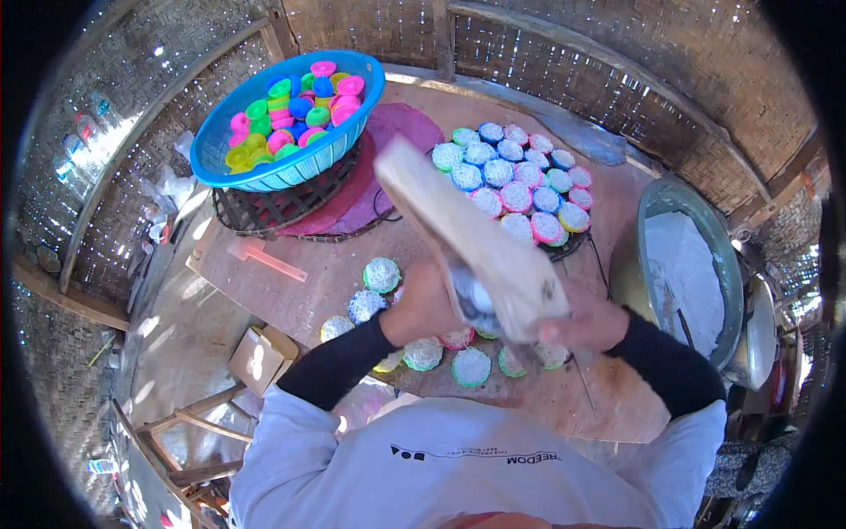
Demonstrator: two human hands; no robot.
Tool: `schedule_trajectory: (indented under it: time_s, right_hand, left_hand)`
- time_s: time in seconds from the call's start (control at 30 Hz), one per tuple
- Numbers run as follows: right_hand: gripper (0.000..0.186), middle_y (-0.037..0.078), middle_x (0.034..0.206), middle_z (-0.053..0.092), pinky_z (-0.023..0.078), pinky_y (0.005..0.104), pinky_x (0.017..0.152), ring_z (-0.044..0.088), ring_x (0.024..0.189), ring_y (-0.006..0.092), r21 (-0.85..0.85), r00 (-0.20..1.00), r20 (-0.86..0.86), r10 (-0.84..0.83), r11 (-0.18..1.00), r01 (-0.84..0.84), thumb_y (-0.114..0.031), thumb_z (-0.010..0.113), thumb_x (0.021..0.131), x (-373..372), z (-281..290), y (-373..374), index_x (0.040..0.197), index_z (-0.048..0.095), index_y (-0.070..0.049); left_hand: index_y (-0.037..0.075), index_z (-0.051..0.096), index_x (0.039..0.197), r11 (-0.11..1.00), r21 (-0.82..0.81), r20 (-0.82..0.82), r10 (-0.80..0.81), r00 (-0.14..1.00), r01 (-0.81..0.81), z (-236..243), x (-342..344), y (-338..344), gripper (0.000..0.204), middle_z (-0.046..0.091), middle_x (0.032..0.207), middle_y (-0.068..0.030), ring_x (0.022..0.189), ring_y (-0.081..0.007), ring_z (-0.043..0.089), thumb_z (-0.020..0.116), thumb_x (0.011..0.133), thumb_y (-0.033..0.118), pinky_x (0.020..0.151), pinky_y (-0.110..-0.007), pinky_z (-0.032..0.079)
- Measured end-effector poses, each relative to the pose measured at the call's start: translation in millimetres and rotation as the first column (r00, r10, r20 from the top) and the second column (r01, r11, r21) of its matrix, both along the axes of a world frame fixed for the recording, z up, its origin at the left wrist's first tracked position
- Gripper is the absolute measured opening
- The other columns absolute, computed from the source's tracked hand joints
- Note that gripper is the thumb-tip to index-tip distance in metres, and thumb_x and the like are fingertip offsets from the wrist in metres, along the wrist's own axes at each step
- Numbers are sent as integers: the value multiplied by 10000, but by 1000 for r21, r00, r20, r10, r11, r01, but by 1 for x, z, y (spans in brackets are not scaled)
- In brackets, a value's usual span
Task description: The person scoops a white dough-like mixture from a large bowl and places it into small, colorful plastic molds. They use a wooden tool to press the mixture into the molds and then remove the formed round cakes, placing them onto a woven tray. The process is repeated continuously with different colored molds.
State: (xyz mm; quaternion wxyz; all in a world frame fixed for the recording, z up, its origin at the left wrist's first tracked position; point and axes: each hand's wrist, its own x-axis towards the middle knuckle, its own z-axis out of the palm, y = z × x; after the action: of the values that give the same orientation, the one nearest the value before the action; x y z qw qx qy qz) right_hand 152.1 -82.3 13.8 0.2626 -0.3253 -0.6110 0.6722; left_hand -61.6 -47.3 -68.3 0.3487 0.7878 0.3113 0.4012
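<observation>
Both hands grip a pale wooden tool [467, 229], tilted diagonally above the table and slightly blurred, with a metal part [476, 300] under its lower end. My left hand [419, 300] is closed around its left side; my right hand [577, 313] holds the lower right end. Several small cups of white shredded stuff [471, 366] with green, blue and pink rims sit below and left of the tool, some partly hidden behind it and my hands. More filled cups [515, 172] are packed on a round base at the back right.
A blue basket [211, 150] of colourful empty cups rests on a dark woven tray over a pink mat [405, 132]. A pink plastic utensil [269, 262] lies left on the wooden table [617, 388]. A large basin [683, 273] of white mass stands right. A cardboard box [264, 357] is below left.
</observation>
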Motion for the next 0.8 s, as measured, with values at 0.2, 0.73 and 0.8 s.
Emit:
schedule_trajectory:
  time_s: [0.2, 0.73, 0.8]
  right_hand:
    - [695, 99, 1231, 508, 361, 294, 981, 501, 1113, 171, -414, 994, 74, 75, 909, -37, -504, 486, 890, 46, -17, 7, 1332, 365, 18]
    - [746, 116, 1114, 553, 440, 332, 878, 546, 985, 188, -339, 875, 421, 239, 936, -92, -642, 379, 872, 19, -28, 62, 1286, 409, -22]
    - [705, 106, 1142, 547, 430, 311, 888, 531, 1010, 170, -374, 853, 486, 187, 927, 10, -604, 372, 898, 18, -40, 61, 1279, 424, -13]
  left_hand:
    - [45, 351, 1343, 866, 73, 24, -497, 867, 494, 58, -36, 61, 902, 465, 1305, -154, 1190, -278, 457, 806, 627, 352, 1032, -403, 314]
    - [126, 445, 1097, 659, 134, 989, -42, -142, 740, -9, -48, 94, 438, 473, 900, 13, 932, -242, 499, 487, 882, 505, 784, -425, 461]
    - [122, 404, 1087, 702, 35, 999, -8, -42, 711, -20, -53, 96, 395, 469, 864, 40, 913, -201, 516, 451, 911, 473, 734, -400, 488]
